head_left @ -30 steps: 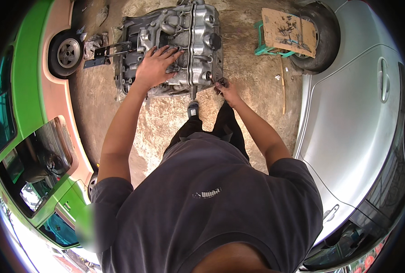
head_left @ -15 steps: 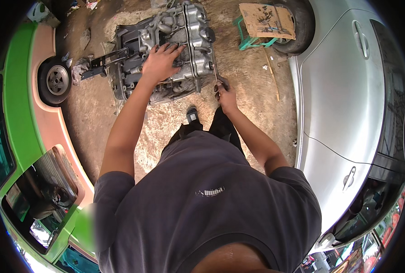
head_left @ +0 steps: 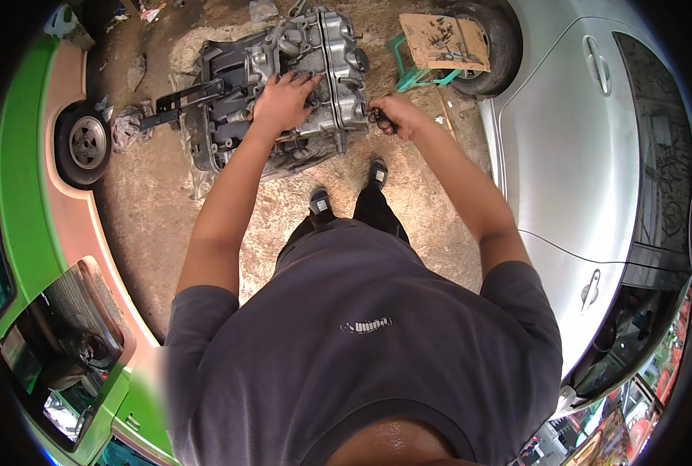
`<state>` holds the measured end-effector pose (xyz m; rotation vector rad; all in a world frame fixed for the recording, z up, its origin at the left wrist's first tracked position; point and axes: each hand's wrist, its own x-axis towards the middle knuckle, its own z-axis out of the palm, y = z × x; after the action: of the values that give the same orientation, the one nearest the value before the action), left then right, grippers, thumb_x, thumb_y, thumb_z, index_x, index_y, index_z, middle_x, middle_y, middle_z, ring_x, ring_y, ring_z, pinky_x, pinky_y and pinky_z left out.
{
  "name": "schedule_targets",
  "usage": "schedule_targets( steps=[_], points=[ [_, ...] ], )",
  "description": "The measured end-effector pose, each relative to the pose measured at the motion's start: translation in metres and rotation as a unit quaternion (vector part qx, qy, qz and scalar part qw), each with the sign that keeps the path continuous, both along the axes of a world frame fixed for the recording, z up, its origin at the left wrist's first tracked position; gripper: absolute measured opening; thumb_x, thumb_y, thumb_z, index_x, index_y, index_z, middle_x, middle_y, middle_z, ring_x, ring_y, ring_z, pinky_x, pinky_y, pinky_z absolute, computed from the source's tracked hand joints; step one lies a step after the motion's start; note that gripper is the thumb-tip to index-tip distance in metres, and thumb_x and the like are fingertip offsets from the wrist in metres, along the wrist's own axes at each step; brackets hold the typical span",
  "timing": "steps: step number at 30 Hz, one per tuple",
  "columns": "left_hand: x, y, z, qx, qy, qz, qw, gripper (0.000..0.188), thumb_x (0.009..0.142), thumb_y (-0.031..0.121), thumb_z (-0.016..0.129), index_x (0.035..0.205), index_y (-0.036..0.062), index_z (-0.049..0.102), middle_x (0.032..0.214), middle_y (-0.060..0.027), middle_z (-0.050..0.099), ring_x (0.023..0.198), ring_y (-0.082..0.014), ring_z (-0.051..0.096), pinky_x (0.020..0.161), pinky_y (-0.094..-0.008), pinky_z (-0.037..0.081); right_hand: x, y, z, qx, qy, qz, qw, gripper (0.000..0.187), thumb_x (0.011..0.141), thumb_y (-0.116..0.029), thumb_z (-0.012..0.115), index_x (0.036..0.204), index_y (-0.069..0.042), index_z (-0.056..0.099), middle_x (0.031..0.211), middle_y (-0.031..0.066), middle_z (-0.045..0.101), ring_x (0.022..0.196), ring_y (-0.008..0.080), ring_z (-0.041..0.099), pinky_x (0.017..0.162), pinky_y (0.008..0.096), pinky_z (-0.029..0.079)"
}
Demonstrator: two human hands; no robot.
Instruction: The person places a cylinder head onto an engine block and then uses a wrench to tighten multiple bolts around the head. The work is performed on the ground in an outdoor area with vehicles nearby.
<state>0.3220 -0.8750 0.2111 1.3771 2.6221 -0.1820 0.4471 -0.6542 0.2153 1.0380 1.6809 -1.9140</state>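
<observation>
Engine (head_left: 303,58): likely heavy, rigid, best gripped underneath; left hand (head_left: 284,102) splayed atop it, right hand (head_left: 396,116) curled beside it, hold unclear.

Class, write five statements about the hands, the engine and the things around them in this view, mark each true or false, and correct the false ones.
1. The person's bare left hand lies, fingers spread, on the grey metal engine. True.
2. The bare right hand lies flat on top of the engine. False: its fingers are curled, by the engine's right-hand end.
3. The green plastic stool bears a flat brown board with small dark pieces on it. True.
4. The shiny silver car stands on the person's left. False: it stands on the right.
5. A green-and-peach vehicle stands on the person's left. True.
</observation>
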Motion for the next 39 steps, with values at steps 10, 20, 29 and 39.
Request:
schedule_targets(
  steps=[10,20,29,39],
  points=[
    [-0.001,-0.001,-0.004,0.031,-0.009,0.011,0.999,0.073,0.089,0.034,0.064,0.153,0.0241,0.031,0.15,-0.0039,0.045,0.141,-0.0249,0.037,0.116,-0.0472,0.029,0.022,0.033,0.025,0.126,0.041,0.162,0.978,0.018,0.091,-0.008,0.052,0.082,0.005,0.06,0.064,0.0101,0.058,0.044,0.0174,0.051,0.039,0.0324,0.036],
    [0.0,0.004,-0.001,0.012,-0.005,0.021,1.0,0.073,0.088,0.036,0.065,0.152,0.0231,0.032,0.149,-0.0031,0.046,0.141,-0.0231,0.037,0.116,-0.0453,0.03,0.014,0.058,-0.109,0.136,0.105,-0.098,0.98,0.028,0.091,-0.024,0.057,0.104,0.001,0.056,0.084,0.0103,0.06,0.068,0.0203,0.059,0.06,0.0332,0.048],
    [0.001,0.004,0.0,0.017,-0.009,0.027,0.999,0.074,0.086,0.035,0.066,0.151,0.0219,0.035,0.149,-0.0032,0.046,0.141,-0.0219,0.036,0.117,-0.0441,0.028,-0.033,0.018,-0.126,0.021,0.183,-0.058,0.981,0.076,0.075,-0.041,0.085,0.123,0.006,0.048,0.109,0.0145,0.064,0.1,0.0244,0.065,0.082,0.0351,0.055],
    [0.0,0.006,0.004,0.008,-0.02,0.032,0.999,0.074,0.085,0.035,0.066,0.151,0.0218,0.035,0.149,-0.0046,0.045,0.141,-0.0227,0.036,0.118,-0.0443,0.027,-0.032,0.019,-0.127,-0.064,0.11,-0.071,0.989,0.082,0.071,-0.038,0.087,0.13,0.005,0.049,0.122,0.0178,0.062,0.109,0.0282,0.064,0.092,0.0399,0.052]
  ],
)
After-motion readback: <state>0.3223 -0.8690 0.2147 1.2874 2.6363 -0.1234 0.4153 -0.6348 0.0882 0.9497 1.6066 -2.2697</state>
